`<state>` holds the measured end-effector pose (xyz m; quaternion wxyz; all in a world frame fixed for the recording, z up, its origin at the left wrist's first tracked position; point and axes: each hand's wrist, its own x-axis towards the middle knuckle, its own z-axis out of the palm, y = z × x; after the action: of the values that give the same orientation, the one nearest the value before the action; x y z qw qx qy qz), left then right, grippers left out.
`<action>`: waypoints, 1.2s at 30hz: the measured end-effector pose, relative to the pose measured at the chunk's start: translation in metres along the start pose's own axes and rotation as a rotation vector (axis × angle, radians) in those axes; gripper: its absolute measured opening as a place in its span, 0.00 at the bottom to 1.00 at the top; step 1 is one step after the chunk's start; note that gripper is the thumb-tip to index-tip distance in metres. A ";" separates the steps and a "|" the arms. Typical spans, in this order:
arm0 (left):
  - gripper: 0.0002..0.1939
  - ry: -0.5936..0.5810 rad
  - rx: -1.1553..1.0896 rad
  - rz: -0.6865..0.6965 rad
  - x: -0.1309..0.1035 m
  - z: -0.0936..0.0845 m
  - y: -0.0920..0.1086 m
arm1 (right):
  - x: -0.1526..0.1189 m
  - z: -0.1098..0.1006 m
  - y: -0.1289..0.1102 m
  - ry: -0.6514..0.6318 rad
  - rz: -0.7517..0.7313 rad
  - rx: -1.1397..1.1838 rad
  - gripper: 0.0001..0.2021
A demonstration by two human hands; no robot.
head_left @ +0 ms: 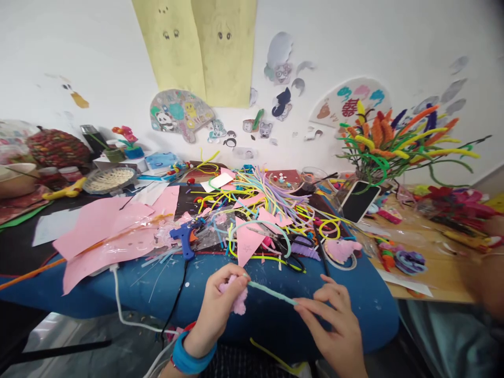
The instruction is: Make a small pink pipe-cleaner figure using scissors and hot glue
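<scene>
My left hand [218,302], with a blue band on its wrist, is closed round a fuzzy pale pink-lilac piece [239,303]. One end of a light turquoise pipe cleaner [273,293] is pinched there too, between thumb and forefinger. The pipe cleaner runs nearly straight to my right hand [334,325], whose thumb and forefinger grip its other end while the other fingers are bent and apart. Both hands are above my lap, in front of the blue table edge. Part of the fuzzy piece is hidden by my left fingers.
Loose pipe cleaners [271,191], scissors [271,233], pink sheets [106,220] and a blue glue gun [184,239] crowd the table. A phone [359,201] leans before pipe-cleaner flowers [388,136]. Another person's blurred arm [486,268] is at the right edge.
</scene>
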<state>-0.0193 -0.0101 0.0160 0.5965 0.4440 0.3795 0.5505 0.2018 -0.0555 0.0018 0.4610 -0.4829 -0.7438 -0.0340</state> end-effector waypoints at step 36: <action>0.15 0.067 0.391 0.236 -0.015 0.021 -0.005 | 0.004 0.054 -0.081 0.147 0.561 0.641 0.09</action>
<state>0.0009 -0.0275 0.0176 0.4180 0.5739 0.4439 0.5467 0.1051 -0.0691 0.0058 0.6309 -0.4948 -0.5219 0.2910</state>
